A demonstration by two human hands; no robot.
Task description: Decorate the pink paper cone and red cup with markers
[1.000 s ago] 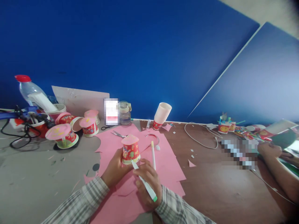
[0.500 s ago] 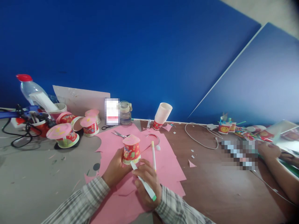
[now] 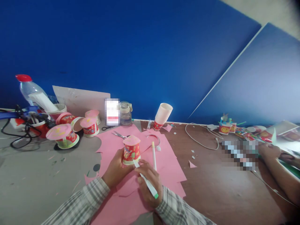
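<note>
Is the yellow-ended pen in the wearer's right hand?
No, the yellow-ended pen lies on the pink paper, while the right hand holds a green-ended pen.

No text, brand or number can be read. Printed figures on the red cup (image 3: 128, 153) in the left hand (image 3: 118, 170) show only as patches of colour; the yellow emblem (image 3: 224, 129) on a paper cup (image 3: 220, 126) well right of the right hand (image 3: 152, 184) is blurred; the white panel (image 3: 112, 112) beyond the left hand is pixelated.
</note>
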